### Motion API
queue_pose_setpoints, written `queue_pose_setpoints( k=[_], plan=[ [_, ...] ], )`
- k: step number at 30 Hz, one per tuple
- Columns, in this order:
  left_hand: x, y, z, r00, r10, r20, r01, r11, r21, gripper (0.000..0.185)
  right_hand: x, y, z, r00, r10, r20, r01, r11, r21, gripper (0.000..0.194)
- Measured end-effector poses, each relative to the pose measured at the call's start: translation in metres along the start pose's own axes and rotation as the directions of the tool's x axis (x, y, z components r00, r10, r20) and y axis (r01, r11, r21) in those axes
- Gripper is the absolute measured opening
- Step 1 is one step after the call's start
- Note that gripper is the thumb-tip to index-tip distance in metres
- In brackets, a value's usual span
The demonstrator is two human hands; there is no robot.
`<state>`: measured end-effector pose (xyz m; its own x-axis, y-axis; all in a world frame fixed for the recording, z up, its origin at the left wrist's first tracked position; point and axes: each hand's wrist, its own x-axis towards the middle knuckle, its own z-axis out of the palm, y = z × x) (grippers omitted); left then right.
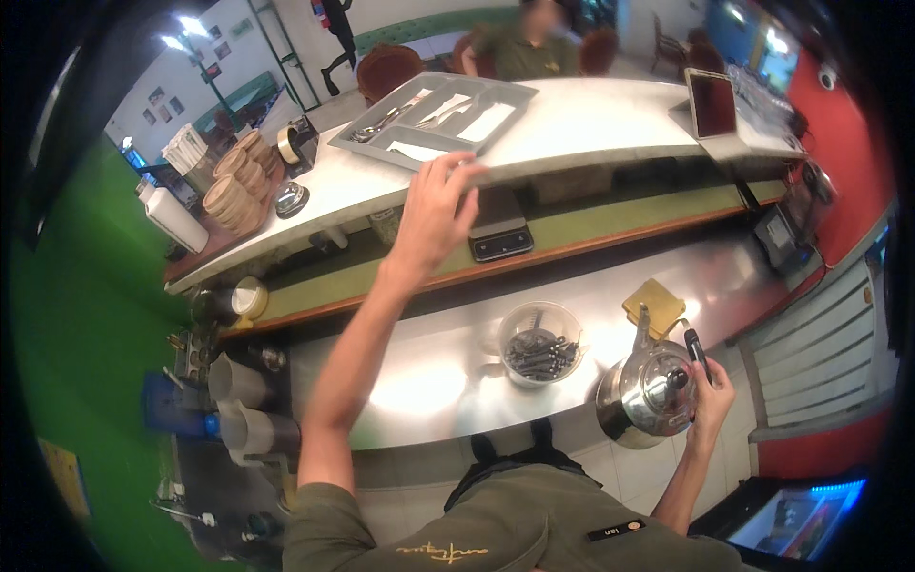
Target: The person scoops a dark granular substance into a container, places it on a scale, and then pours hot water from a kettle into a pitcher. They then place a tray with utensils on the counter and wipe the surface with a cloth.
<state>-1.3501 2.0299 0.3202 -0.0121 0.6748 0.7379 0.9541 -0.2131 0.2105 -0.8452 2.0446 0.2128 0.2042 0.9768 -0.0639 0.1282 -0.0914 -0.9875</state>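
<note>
A shiny metal kettle (647,397) with a black lid knob hangs from my right hand (711,393), which is closed around its handle near the edge of the steel counter. My left hand (437,207) is raised in front of the upper counter, fingers apart and holding nothing, close to the near edge of a grey cutlery tray (357,146). That tray holds metal cutlery and white paper pieces in its compartments. Between my arms, a clear plastic jug (540,314) full of dark-looking cutlery stands on the steel counter. A yellow folded cloth (652,304) lies behind the kettle's spout.
On the shelf sits a black digital scale (502,244). Stacked wooden coasters (232,204), a service bell (292,200) and a white bottle (175,218) stand at left. A tablet (711,104) is at the upper right. Beyond the counter sits a person (532,53).
</note>
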Motion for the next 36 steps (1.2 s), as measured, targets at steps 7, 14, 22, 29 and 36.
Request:
queue_pose_setpoints(
  k=[7,14,22,29,36],
  plan=[
    [0.009,-0.048,0.008,0.990,0.056,0.126,-0.083,0.971,0.224,0.022,0.029,0.009,-0.017,0.998,0.063,0.021,-0.064,0.996,0.067,0.030],
    [-0.053,-0.041,-0.050,0.977,-0.186,-0.099,0.211,0.866,0.454,0.018,0.048,0.004,-0.031,0.998,0.045,0.041,-0.048,0.996,0.079,0.031],
    [-0.063,0.012,0.050,0.246,-0.969,-0.032,0.355,0.121,-0.927,0.076,0.075,0.012,-0.036,0.995,0.047,0.086,-0.054,0.994,0.090,0.031],
    [0.043,-0.001,0.059,0.472,-0.782,0.408,0.091,-0.417,-0.904,0.105,0.090,0.011,-0.043,0.977,0.078,0.199,-0.099,0.990,0.099,0.029],
    [0.065,-0.028,0.060,0.266,-0.778,0.569,0.166,-0.544,-0.822,0.069,0.098,0.016,-0.043,0.951,0.070,0.302,-0.117,0.983,0.141,0.028]
  ],
)
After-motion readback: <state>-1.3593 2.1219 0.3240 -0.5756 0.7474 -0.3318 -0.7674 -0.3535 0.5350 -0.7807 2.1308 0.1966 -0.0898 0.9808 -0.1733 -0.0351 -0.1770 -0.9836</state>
